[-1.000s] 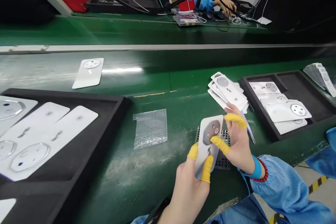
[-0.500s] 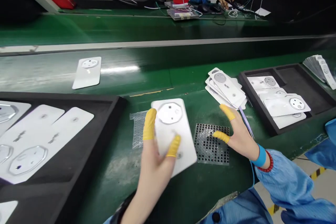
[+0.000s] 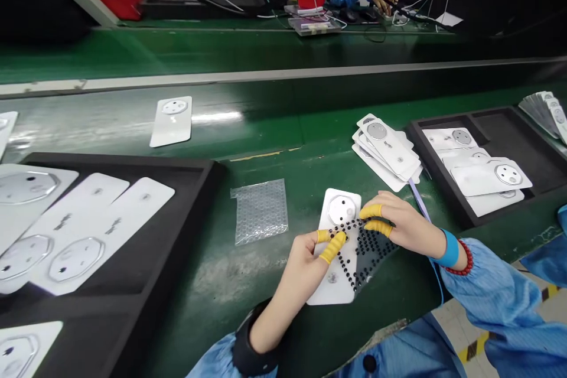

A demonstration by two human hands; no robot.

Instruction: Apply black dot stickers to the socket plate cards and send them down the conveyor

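The dotted sheet [image 3: 372, 251] lies partly over the white plate [image 3: 334, 289], just beyond the fingertips of the left hand [image 3: 308, 257], whose yellow-capped thumb and finger pinch its edge. The right hand [image 3: 398, 224] grips its upper edge, fingers closed on it. Left of the left hand is the bubble wrap [image 3: 261, 211] on the green surface [image 3: 212, 289]; beyond the right hand, the stacked plates [image 3: 390, 150].

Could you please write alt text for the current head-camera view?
Two hands in yellow finger covers hold a clear sheet of black dots over a white plate on a green bench. More white plates lie in black trays on both sides.
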